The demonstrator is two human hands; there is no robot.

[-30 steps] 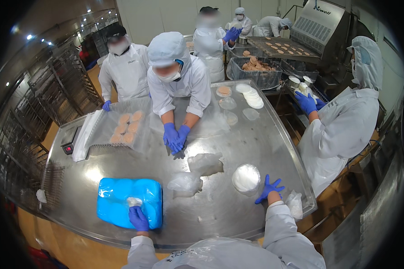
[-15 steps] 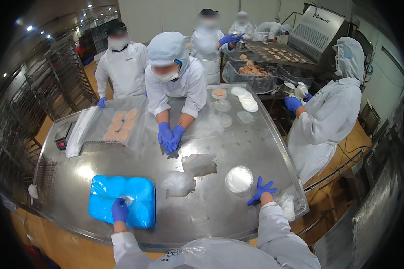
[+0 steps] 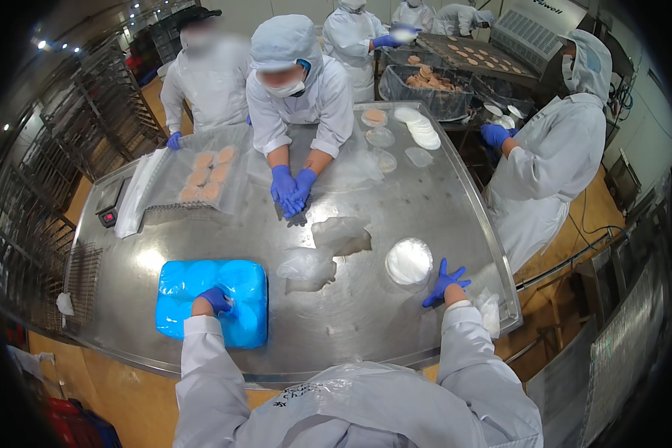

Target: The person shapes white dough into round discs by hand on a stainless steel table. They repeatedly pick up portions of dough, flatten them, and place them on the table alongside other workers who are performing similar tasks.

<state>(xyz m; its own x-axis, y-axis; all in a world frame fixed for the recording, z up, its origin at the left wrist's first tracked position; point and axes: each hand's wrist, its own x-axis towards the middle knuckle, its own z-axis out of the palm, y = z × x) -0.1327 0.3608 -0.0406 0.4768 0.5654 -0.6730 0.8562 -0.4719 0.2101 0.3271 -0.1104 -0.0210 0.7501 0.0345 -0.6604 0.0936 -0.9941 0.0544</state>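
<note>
A blue plastic-wrapped pack [image 3: 179,287] with rounded bulges lies on the steel table [image 3: 336,351] at my front left. My left hand [image 3: 215,299], in a blue glove, rests at its middle with curled fingers. Something pale shows at the fingertips, too small to make out. On the right my gloved right hand [image 3: 446,284] leans on the tabletop, fingers spread, holding nothing. Just beyond it sits a round stack of white discs [image 3: 409,261] in clear film. Beside my right wrist lies a crumpled clear bag [image 3: 489,312].
Two crumpled clear bags [image 3: 306,263] lie mid-table. Across it a co-worker leans with clasped gloved hands [image 3: 293,192]. Pink round patties [image 3: 204,175] lie on a film-covered rack, near a small scale [image 3: 110,203]. More white discs [image 3: 422,133] lie far right; a co-worker [image 3: 552,149] stands beyond.
The whole view has shifted, so the table sits higher in it. My left hand has moved slightly inward over the blue pack. My right hand stays spread on the table.
</note>
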